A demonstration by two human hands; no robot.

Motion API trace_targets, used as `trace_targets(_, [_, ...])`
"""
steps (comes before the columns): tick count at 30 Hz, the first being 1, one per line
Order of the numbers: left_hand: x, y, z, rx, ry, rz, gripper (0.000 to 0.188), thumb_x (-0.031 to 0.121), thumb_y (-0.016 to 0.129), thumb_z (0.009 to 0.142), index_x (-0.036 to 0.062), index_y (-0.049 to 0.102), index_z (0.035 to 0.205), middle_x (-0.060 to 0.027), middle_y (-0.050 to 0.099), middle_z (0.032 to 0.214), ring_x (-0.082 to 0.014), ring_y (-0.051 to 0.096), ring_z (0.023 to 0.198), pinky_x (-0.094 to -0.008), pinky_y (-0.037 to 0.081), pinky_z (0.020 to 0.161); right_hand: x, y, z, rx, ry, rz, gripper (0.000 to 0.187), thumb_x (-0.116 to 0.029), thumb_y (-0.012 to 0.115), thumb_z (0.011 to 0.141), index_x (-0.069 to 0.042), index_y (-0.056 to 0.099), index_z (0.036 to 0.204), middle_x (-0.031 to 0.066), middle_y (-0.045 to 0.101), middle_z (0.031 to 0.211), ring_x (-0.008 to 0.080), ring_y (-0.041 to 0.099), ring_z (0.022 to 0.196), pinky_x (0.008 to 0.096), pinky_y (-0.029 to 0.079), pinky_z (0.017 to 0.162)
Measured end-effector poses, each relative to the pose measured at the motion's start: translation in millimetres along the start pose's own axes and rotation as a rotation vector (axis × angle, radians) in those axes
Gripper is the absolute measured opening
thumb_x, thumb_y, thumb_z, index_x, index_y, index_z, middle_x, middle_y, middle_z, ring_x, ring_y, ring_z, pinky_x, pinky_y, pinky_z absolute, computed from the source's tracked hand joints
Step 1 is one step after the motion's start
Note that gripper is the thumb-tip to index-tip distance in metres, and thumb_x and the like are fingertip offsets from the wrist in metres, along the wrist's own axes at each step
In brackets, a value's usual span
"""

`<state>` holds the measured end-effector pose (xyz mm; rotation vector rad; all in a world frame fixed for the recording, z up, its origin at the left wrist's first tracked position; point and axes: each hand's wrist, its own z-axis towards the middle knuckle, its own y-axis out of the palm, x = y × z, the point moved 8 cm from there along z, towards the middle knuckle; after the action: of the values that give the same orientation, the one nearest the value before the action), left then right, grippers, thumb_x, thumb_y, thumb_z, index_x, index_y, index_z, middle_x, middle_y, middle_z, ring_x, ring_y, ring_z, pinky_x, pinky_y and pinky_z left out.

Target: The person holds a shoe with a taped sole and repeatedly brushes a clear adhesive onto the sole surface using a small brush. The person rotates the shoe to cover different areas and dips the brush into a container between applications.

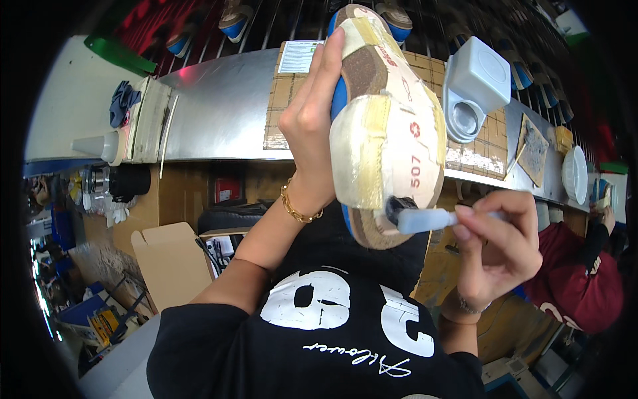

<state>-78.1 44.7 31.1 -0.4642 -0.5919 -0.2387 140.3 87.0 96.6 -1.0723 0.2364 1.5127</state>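
My left hand [311,123] grips an upturned shoe [385,126] by its blue side, the cream and tan bottom facing me. A gold bracelet sits on that wrist. My right hand [495,246] pinches a small brush [419,218] with a pale handle. Its dark bristles touch the near end of the shoe bottom. Both hands are raised in front of my chest, above my black printed shirt.
A metal workbench [219,106] runs behind the shoe. On it stand a grey open-lidded pot [473,90], a squeeze bottle [100,146], a white bowl [575,174] and a cardboard mat. An open carton [169,263] sits lower left. A person in a dark red top [585,279] works at right.
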Motion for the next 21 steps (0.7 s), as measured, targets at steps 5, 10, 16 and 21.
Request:
trace_targets(5, [-3,0,2,0.024,0.015,0.087,0.082,0.023,0.085,0.071,0.0010,0.051,0.143,-0.0336,0.062,0.124,-0.0419,0.064,0.116,-0.0410,0.056,0.088,-19,0,-11,0.063,-0.074,-0.173,0.039,0.003,0.082,0.054,-0.017,0.082,0.087,0.0057,0.060,0.084,0.0163,0.055,0.071,0.0248,0.040,0.060])
trace_targets(10, [2,-1,5,0.045,0.039,0.082,0.084,0.024,0.085,0.071,0.0009,0.051,0.144,-0.0354,0.061,0.124,-0.0434,0.062,0.117,-0.0424,0.056,0.089,-31,-6,-10,0.050,-0.120,-0.255,0.043,0.001,0.081,0.051,-0.018,0.082,0.090,0.0061,0.059,0.086,0.0154,0.055,0.072,0.0233,0.036,0.059])
trace_targets(16, [4,-1,6,0.061,0.056,0.089,0.085,0.024,0.086,0.070,0.0006,0.051,0.144,-0.0349,0.060,0.127,-0.0442,0.061,0.119,-0.0431,0.056,0.089,-28,-11,-14,0.130,-0.097,-0.292,0.044,0.004,0.082,0.052,-0.017,0.082,0.090,0.0067,0.058,0.088,0.0162,0.054,0.071,0.0254,0.041,0.058])
trace_targets(21, [1,1,7,0.123,0.135,0.108,0.078,0.026,0.085,0.073,0.0012,0.055,0.140,-0.0196,0.070,0.113,-0.0247,0.069,0.090,-0.0327,0.057,0.072,-38,-5,-17,0.143,-0.234,-0.366,0.059,-0.006,0.065,0.035,-0.018,0.083,0.089,0.0030,0.057,0.080,0.0138,0.054,0.069,0.0268,0.034,0.063])
